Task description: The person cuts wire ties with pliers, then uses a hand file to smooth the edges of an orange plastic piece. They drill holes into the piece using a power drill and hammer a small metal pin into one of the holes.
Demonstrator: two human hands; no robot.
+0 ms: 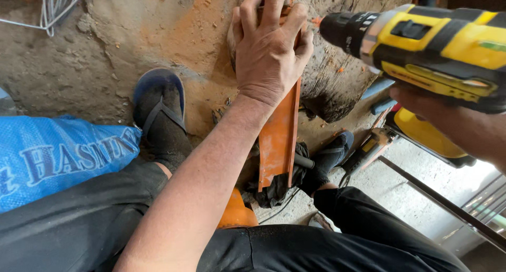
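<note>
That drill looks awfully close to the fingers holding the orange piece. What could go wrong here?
1. The drill has its nose right beside the left hand, so a slip could catch the fingers.
2. The orange strip is steadied only by that hand against a rough log; it might twist or kick.
3. Orange chips lie around, and the foot in a sandal sits close below.

Single head-worn view, looking steeply down over the wearer's own knees, very close to the left hand (270,50) and drill (421,42), dusty ground (95,56) filling the upper left corner
</note>
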